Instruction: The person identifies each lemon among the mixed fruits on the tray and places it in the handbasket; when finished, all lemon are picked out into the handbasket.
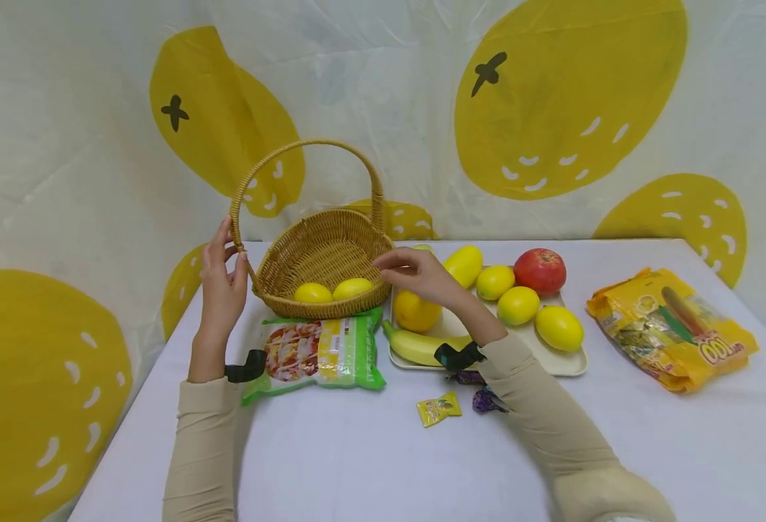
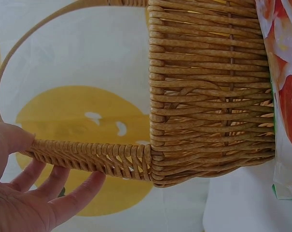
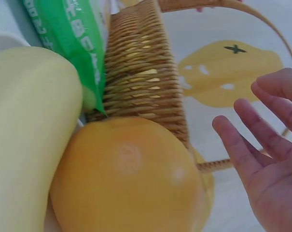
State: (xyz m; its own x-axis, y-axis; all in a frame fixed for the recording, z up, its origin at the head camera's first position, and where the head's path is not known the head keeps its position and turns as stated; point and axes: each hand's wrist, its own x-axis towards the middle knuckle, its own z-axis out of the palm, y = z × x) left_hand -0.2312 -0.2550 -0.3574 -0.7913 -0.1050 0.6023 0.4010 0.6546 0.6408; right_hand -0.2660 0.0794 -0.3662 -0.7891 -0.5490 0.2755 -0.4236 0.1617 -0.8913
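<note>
Showing a person at a white-covered table (image 1: 356, 464), the head view has two bare hands well apart, one on either side of an oval tan wicker basket (image 1: 337, 254) with a tall arched handle (image 1: 320, 142). The left hand (image 1: 224, 286) grips the handle near its lower left end; the right hand (image 1: 418, 274) is by the basket's right rim, fingers loosely bent and holding nothing. Two smooth yellow oval fruits (image 1: 313, 293) lie side by side at the front inside the basket. Just in front of it lies a green-edged plastic food packet (image 1: 301, 349). To the right, a cream rectangular tray (image 1: 529, 335) bears a yellow banana (image 1: 415, 348), a round orange fruit (image 1: 417, 312), a round red fruit (image 1: 540, 272) and several yellow fruits. Farther right is a crumpled yellow snack bag (image 1: 672, 330).

In the left wrist view, the thumb lies along one side of the woven handle and the fingers along the other, beside the basket's ribbed wall.

In the right wrist view, the fingers are relaxed, with the orange fruit large beside them and the basket behind. Whether the fingertips touch the handle, I cannot tell.
</note>
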